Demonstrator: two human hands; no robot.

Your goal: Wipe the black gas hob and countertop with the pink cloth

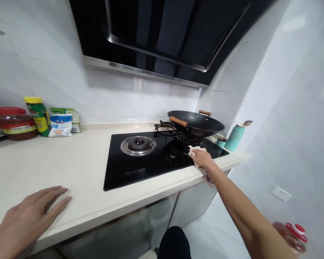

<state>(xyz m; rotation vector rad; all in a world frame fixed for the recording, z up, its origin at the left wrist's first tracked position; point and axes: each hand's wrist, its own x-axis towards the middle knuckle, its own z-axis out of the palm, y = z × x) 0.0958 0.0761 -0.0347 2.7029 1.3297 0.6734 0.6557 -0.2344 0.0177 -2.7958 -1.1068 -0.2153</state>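
– Any containers about?

– Plenty. At the far left of the worktop [83,162], a red-lidded jar [17,127] with something dark reddish inside, then a yellow-capped green bottle [39,117] and 2 packets [60,126]. Over the back right of the hob [151,167], a wok [197,124]; can't make out any contents. Near the right wall, a turquoise flask [234,138] beside a small cup [221,142]. Low at right, a red-capped jug [291,237] with brown contents.

– And edges, room to move?

– Tight on the right: 2 knobs [173,153] near the cloth [197,148], wok just behind. Wider on the left, with a long stretch of worktop between left hand [32,212] and hob.

– Fingers?

– On the left hand, released, loosely spread over the worktop's front. On the right hand [202,158], closed over the bunched cloth.

– Which way for the cloth?

– Across the hob's front edge, upper end toward the knobs, lower end drooping over the worktop's edge; long axis back to front, slanting right.
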